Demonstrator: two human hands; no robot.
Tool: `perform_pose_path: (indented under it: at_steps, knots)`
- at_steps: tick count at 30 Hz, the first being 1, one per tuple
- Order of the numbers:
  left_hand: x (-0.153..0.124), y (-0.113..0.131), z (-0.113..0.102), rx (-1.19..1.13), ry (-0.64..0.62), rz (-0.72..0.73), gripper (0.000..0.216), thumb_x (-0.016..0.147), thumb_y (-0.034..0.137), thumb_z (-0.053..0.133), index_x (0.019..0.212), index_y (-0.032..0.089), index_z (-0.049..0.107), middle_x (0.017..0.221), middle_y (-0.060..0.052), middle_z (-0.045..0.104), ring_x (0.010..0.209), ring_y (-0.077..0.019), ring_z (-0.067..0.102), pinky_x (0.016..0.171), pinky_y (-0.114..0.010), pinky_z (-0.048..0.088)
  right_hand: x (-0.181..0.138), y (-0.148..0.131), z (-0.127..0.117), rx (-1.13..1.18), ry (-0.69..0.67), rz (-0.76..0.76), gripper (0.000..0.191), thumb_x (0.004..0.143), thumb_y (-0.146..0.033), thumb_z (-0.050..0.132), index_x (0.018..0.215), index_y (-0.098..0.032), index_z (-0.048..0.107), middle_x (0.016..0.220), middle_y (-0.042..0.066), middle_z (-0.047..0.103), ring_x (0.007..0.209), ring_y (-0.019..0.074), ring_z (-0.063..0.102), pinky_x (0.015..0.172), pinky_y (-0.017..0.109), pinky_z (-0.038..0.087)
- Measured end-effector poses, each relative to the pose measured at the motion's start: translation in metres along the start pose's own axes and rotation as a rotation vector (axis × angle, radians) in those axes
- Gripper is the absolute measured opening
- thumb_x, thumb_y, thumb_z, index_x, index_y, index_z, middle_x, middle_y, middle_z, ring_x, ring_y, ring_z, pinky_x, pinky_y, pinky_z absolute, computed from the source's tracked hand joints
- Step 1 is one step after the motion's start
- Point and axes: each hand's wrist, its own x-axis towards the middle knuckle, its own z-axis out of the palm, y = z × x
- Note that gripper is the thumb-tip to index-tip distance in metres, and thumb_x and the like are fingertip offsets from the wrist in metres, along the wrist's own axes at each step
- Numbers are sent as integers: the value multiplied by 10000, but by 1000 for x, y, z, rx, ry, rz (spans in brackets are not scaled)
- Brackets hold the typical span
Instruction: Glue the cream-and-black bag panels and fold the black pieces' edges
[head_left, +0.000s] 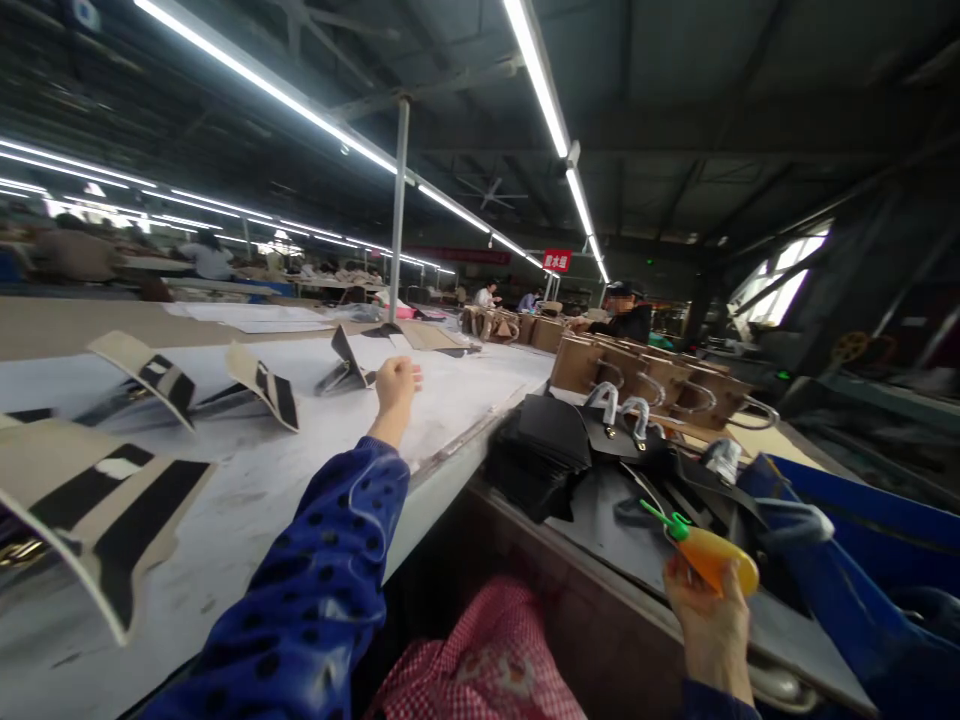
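My right hand (705, 605) is wrapped round a yellow squeeze bottle (716, 560) with a green spout, above the lower bench at right. My left hand (397, 392) reaches forward over the white table with its fingers curled closed. Right beside it stands a folded dark bag panel (346, 352); I cannot tell whether the fingers grip its edge. Nearer on the left, several beige panels with black strips, such as one panel (262, 385) and a larger panel (112, 500), rest bent on the table.
Black leather pieces (544, 450) lie stacked on the lower bench, near handles wrapped in clear film (637, 420). Brown bags (652, 380) stand in a row behind. A blue bin (862, 560) is at right. A metal post (400, 210) rises beyond the table; other people sit farther off.
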Motion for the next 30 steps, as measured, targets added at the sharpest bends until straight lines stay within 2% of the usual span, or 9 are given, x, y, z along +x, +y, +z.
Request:
perform_pose_path:
  at_steps: [3, 5, 9, 12, 16, 19, 22, 26, 30]
  knots:
    - [-62, 4, 27, -166, -309, -102, 297, 980, 353, 625, 1206, 160, 630, 1162, -76, 683, 958, -204, 692, 816, -395, 602, -29, -34, -7, 30, -53, -67, 210, 943, -364, 594, 1063, -193, 573, 973, 20, 612, 804, 160, 627, 681, 325, 571]
    - [-119, -11, 42, -241, -544, -227, 269, 976, 333, 635, 1179, 156, 642, 1126, -67, 695, 936, -195, 697, 810, -387, 602, -52, -55, -7, 30, -104, -75, 276, 880, -378, 638, 1077, -196, 573, 991, 33, 622, 835, 175, 639, 690, 345, 591]
    - [-225, -77, 61, -232, -871, -640, 297, 967, 345, 643, 1198, 159, 631, 1181, -82, 673, 988, -216, 682, 840, -413, 590, -100, -85, -4, 23, -189, -51, 400, 821, -372, 691, 1154, -175, 591, 1057, 72, 642, 911, 207, 657, 725, 394, 621]
    - [-260, -124, 69, -231, -1027, -931, 403, 981, 456, 590, 1267, 173, 595, 1232, -100, 651, 1029, -239, 670, 884, -460, 571, -127, -98, -10, -2, -247, -37, 557, 771, -406, 755, 1248, -169, 589, 1145, 102, 648, 977, 247, 666, 755, 450, 635]
    - [-249, -142, 74, -460, -1203, -1101, 505, 961, 599, 532, 1158, 147, 639, 1189, -118, 683, 1053, -260, 680, 927, -498, 549, -147, -101, -23, -141, -232, -53, 740, 699, -607, 782, 1281, -183, 615, 1235, 159, 641, 1030, 324, 672, 785, 533, 631]
    - [-225, -133, 69, -686, -1162, -1042, 548, 942, 665, 502, 1066, 154, 659, 1148, -103, 701, 1028, -246, 685, 925, -479, 542, -158, -96, -20, -249, -104, -45, 718, 703, -726, 709, 1208, -217, 670, 1239, 182, 648, 1035, 349, 675, 845, 583, 599]
    - [-197, -124, 59, -795, -1129, -996, 577, 934, 684, 500, 1125, 162, 656, 1093, -92, 712, 982, -240, 693, 901, -475, 549, -165, -90, -6, -281, -26, 53, 642, 741, -736, 642, 1155, -246, 680, 1175, 162, 680, 951, 334, 692, 846, 608, 585]
    - [-168, -124, 47, -739, -1136, -1019, 543, 956, 635, 518, 1180, 157, 643, 1082, -86, 712, 901, -210, 699, 825, -424, 576, -163, -79, 5, -246, -88, 184, 559, 765, -650, 674, 1153, -249, 666, 1051, 111, 721, 832, 289, 702, 807, 580, 601]
    - [-161, -135, 30, -582, -1125, -1052, 356, 982, 459, 594, 1156, 152, 645, 1038, -61, 707, 822, -175, 692, 743, -364, 593, -153, -66, 5, -224, -206, 260, 444, 798, -527, 711, 1118, -222, 669, 985, 78, 740, 835, 263, 716, 773, 518, 623]
